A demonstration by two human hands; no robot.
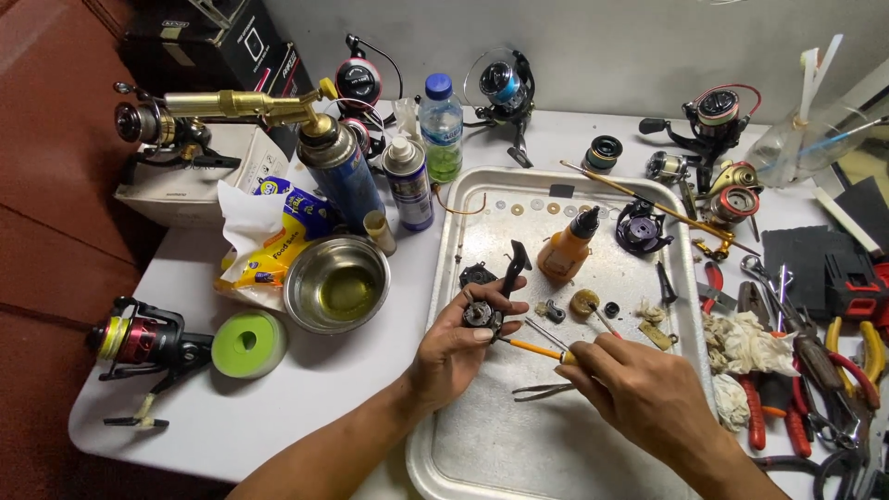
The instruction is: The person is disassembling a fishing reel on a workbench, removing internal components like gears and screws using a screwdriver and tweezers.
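Over the middle of the metal tray (444, 278), toward its left edge, the left hand (454, 356) holds a small dark reel part (483, 313) with a thin black arm sticking up from it. The fingers (505, 310) are curled and pinching the part's body from both sides, thumb on the near face. The right hand (639, 398) hangs just beside it, its fingers pressed together around a slim orange-handled tool (532, 348) whose tip points at the part and looks to be touching or nearly touching it.

The part looks light, rigid and compact, probably metal and hard plastic. With an oil bottle (567, 250) standing on the tray and a steel bowl (337, 282) of yellowish fluid on the bench (306, 389) left of the tray, it is likely greasy and apt to slip. The round body seems the sound place to grip; the thin arm looks like a poor handle that could bend or pivot. A row of small washers (537, 206) lies along the tray's far edge, tweezers (542, 392) lie near the wrists, and pliers (833, 370) crowd the bench's right edge.
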